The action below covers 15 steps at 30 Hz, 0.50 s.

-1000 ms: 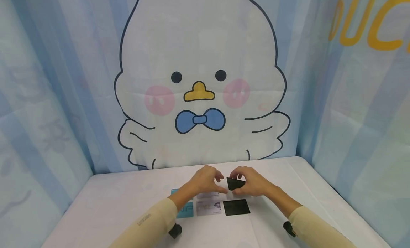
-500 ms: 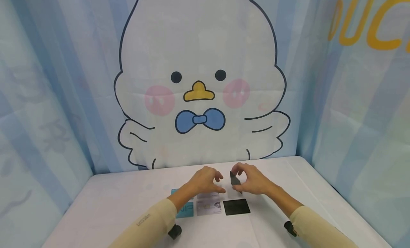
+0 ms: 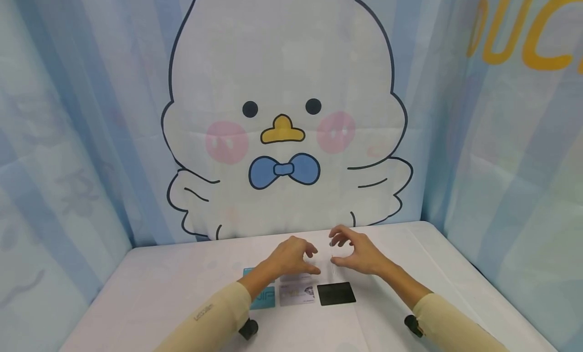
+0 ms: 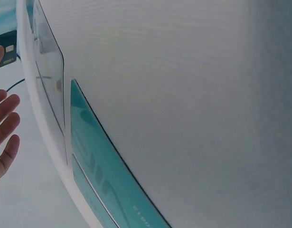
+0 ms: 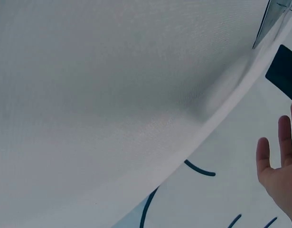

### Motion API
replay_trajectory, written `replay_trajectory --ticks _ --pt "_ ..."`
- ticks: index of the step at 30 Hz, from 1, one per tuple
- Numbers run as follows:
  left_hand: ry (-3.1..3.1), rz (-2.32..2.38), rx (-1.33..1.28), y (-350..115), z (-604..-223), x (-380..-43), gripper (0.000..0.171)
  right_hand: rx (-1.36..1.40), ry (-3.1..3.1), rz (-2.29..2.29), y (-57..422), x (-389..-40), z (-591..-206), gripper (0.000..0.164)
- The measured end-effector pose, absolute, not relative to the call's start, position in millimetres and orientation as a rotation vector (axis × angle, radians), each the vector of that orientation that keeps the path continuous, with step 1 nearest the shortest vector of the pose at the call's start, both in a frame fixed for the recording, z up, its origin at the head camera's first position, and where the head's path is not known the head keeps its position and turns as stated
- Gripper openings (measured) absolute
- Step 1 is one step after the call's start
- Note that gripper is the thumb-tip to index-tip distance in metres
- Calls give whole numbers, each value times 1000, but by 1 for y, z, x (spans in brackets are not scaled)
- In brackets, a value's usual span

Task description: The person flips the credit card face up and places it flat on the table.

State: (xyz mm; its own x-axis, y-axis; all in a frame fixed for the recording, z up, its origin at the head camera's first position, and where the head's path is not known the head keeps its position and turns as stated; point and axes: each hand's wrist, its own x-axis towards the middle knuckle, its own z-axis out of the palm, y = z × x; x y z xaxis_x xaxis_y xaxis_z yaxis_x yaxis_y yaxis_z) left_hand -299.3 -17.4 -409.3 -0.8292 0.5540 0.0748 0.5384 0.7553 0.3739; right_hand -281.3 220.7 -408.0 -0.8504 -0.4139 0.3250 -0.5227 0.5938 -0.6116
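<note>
Seen nearly edge-on in the head view, a dark card is pinched between the thumb and fingers of my right hand. The card shows its plain dark face in the right wrist view. Its chip side appears at the upper left of the left wrist view. My left hand hovers beside it with fingers loosely bent and nothing held, over the rear cards. On the table lie a black card, a pale card with a small picture and a teal card in a front row.
Behind the front row lie another pale card and another teal card, both partly hidden by my left hand and arm. A white cloth covers the table. Curtains with a cartoon bird enclose its back and sides.
My right hand has tilted the dark card from showing its face to nearly edge-on and raised its fingers a little. The left hand and the cards on the table stay put.
</note>
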Motion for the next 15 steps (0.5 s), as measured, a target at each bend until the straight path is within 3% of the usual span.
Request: replay_trajectory --ticks 15 --pt "2892 614 913 -17 -408 -300 59 795 -2643 1174 224 -281 -409 46"
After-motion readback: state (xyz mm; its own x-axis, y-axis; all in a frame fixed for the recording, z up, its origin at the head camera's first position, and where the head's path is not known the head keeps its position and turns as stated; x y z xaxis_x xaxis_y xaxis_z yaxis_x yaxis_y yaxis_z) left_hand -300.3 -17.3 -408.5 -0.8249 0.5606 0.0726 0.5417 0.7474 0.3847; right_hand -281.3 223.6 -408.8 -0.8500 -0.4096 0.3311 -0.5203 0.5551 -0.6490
